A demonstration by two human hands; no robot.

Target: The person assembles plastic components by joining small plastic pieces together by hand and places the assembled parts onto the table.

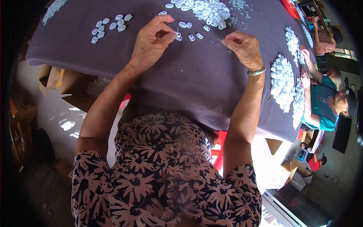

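1. Head view, hands: left hand is raised over the grey cloth-covered table; thumb and forefinger are pinched closed on a small white plastic piece with a thin pin-like stem standing up from it; right hand is curled into a loose fist, fingertips drawn together near the cloth; whether it grips anything I cannot tell.
2. Head view, surroundings: loose white pieces lie just beyond the left hand's fingertips; a heap of the same pieces sits further up the table; a small sorted group lies to the left; larger piles line the right edge, where another person's hands work.
3. Handling, as judged: the piece looks very light, stiff and smooth; likely slippery and easily dropped; best taken by its flat edges with a fingertip pinch; the thin stem probably bends if pressed sideways.
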